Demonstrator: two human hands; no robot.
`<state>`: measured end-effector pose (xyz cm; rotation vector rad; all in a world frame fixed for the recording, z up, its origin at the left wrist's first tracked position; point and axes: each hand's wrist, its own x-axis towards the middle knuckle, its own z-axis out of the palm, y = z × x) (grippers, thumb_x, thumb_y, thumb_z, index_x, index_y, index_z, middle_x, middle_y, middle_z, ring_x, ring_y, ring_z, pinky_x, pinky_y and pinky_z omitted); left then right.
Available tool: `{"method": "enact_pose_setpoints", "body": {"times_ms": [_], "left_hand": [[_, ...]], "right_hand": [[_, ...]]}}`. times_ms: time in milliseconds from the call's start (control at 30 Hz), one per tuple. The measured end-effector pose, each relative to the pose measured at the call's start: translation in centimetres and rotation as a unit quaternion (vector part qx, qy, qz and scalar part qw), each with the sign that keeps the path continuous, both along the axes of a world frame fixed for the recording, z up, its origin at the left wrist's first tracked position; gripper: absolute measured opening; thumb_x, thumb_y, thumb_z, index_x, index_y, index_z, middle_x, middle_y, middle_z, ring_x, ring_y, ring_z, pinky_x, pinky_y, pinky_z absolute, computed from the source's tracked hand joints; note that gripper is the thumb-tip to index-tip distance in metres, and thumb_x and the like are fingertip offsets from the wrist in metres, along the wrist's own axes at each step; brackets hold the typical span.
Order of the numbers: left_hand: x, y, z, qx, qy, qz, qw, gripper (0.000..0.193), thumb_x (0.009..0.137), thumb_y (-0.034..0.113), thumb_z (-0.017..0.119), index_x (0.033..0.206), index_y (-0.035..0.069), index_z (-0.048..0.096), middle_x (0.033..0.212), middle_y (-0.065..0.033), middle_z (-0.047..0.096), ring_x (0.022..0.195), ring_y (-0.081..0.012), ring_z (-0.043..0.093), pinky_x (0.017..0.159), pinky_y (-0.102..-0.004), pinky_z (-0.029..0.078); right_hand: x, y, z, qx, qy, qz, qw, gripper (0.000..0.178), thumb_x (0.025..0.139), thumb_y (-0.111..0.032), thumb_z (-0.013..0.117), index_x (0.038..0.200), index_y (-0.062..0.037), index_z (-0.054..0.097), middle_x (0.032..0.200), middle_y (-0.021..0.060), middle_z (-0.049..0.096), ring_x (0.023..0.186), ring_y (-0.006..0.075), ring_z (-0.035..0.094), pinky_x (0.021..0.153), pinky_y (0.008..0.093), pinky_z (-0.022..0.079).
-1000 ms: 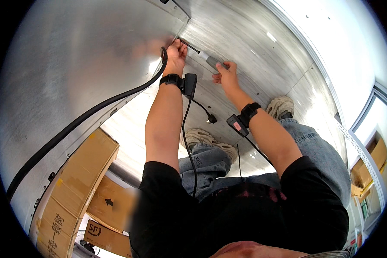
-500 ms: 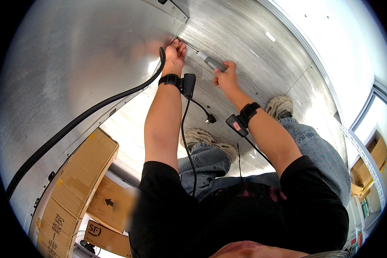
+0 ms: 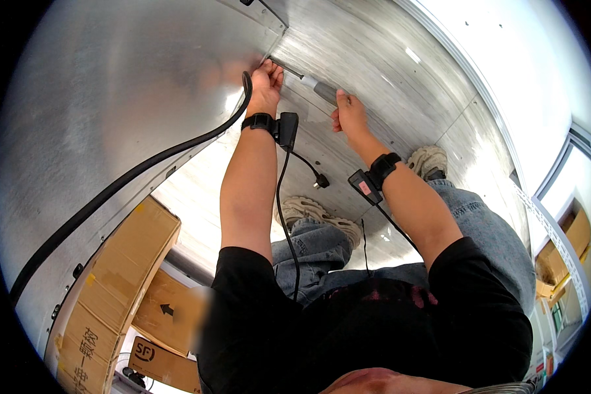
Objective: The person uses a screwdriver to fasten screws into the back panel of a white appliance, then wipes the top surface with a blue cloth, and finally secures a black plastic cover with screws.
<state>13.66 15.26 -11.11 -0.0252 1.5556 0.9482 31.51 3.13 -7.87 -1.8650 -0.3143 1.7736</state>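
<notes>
A screwdriver [image 3: 324,90] with a grey handle and a thin metal shaft reaches toward the lower edge of a large metal panel [image 3: 131,85]. Curled around the end of its handle is my right hand [image 3: 352,115], closed. My left hand [image 3: 266,85] is at the panel's edge, its fingers pinched together where the shaft's tip ends. What those fingers pinch, and whatever the tip meets, is hidden. A thick black cable [image 3: 138,146] runs across the panel and loops close beside my left wrist.
A black power plug [image 3: 321,180] lies on the grey wood-patterned floor [image 3: 368,52] between my forearms. Cardboard boxes [image 3: 121,262] stand at the lower left. Thin cables hang from the black devices on my wrists. My shoes [image 3: 429,161] are on the floor below.
My right hand has turned on the screwdriver handle, its fingers regripping, and its wrist has shifted slightly to the right. My left hand has barely moved.
</notes>
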Motion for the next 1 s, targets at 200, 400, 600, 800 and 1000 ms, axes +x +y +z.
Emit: {"method": "enact_pose_setpoints", "body": {"times_ms": [200, 400, 600, 800, 1000], "left_hand": [[0.0, -0.1, 0.0, 0.007, -0.005, 0.0, 1.0, 0.006, 0.088, 0.014, 0.062, 0.088, 0.009, 0.06, 0.079, -0.0019, 0.058, 0.067, -0.0156, 0.056, 0.059, -0.0273, 0.049], [0.1, 0.0, 0.0, 0.004, 0.004, 0.008, 1.0, 0.007, 0.087, 0.015, 0.063, 0.088, 0.009, 0.06, 0.077, -0.0022, 0.058, 0.068, -0.0155, 0.056, 0.059, -0.0272, 0.049], [-0.2, -0.1, -0.4, 0.008, -0.011, 0.006, 1.0, 0.004, 0.088, 0.013, 0.061, 0.088, 0.009, 0.06, 0.077, -0.0018, 0.059, 0.069, -0.0161, 0.056, 0.065, -0.028, 0.049], [0.2, 0.0, 0.1, 0.002, 0.002, 0.007, 1.0, 0.004, 0.089, 0.013, 0.06, 0.087, 0.01, 0.06, 0.076, -0.0008, 0.059, 0.07, -0.0162, 0.057, 0.066, -0.0287, 0.049], [-0.1, 0.1, -0.4, -0.001, 0.0, 0.0, 1.0, 0.004, 0.089, 0.014, 0.06, 0.086, 0.011, 0.06, 0.076, -0.0014, 0.06, 0.069, -0.0162, 0.058, 0.061, -0.0283, 0.05]], "right_hand": [[-1.6, -1.0, -2.7, 0.14, -0.161, 0.067, 0.975, 0.053, 0.088, -0.043, 0.06, 0.109, 0.0042, 0.049, 0.075, 0.0079, 0.054, 0.061, 0.0149, 0.054, 0.057, 0.0307, 0.048], [0.0, 0.0, -0.5, 0.029, 0.011, 0.041, 0.999, 0.058, 0.084, -0.041, 0.065, 0.113, 0.0072, 0.047, 0.089, 0.0152, 0.055, 0.062, 0.0197, 0.057, 0.056, 0.0327, 0.047], [-1.6, -0.7, -2.6, 0.129, -0.151, 0.105, 0.975, 0.052, 0.092, -0.042, 0.054, 0.116, 0.0031, 0.046, 0.073, 0.0084, 0.055, 0.055, 0.0147, 0.053, 0.052, 0.03, 0.049], [-0.6, 0.2, 0.5, 0.005, 0.02, 0.052, 0.998, 0.054, 0.091, -0.038, 0.055, 0.122, 0.0051, 0.044, 0.077, 0.0115, 0.055, 0.056, 0.0156, 0.053, 0.054, 0.0304, 0.048], [-1.1, 0.5, 0.8, 0.06, -0.082, 0.105, 0.989, 0.057, 0.09, -0.042, 0.057, 0.119, 0.0057, 0.047, 0.073, 0.009, 0.054, 0.054, 0.0163, 0.053, 0.05, 0.0314, 0.046]]}}
